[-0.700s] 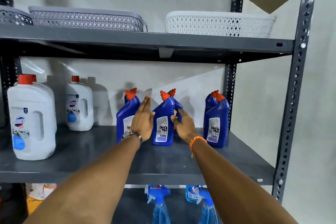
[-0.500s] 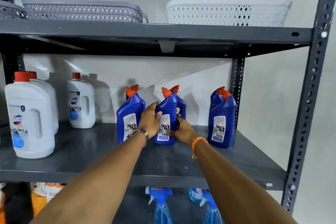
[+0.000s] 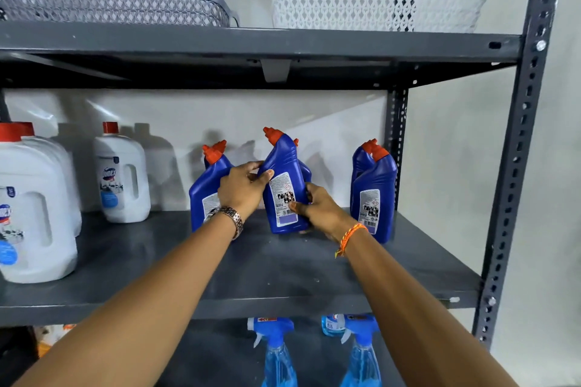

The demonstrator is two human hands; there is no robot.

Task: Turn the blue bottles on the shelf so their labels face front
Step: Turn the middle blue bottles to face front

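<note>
Several blue bottles with red caps stand on the grey middle shelf (image 3: 283, 264). The middle blue bottle (image 3: 283, 166) is tilted and lifted slightly, its back label with small print toward me. My left hand (image 3: 242, 188) grips its upper left side and my right hand (image 3: 317, 207) holds its lower right side. Another blue bottle (image 3: 303, 166) stands mostly hidden behind it. The left blue bottle (image 3: 204, 185) and the right blue bottle (image 3: 374, 192) also show back labels, each with a second bottle behind.
White jugs (image 3: 122, 173) (image 3: 31, 207) with red caps stand at the shelf's left. A grey basket (image 3: 113, 9) and a white basket (image 3: 374, 6) sit on the shelf above. Blue spray bottles (image 3: 276, 352) stand below. A dark upright post (image 3: 515, 166) bounds the right.
Both hands closed around the middle blue bottle, then raised and tilted it. The camera moved closer to the shelf.
</note>
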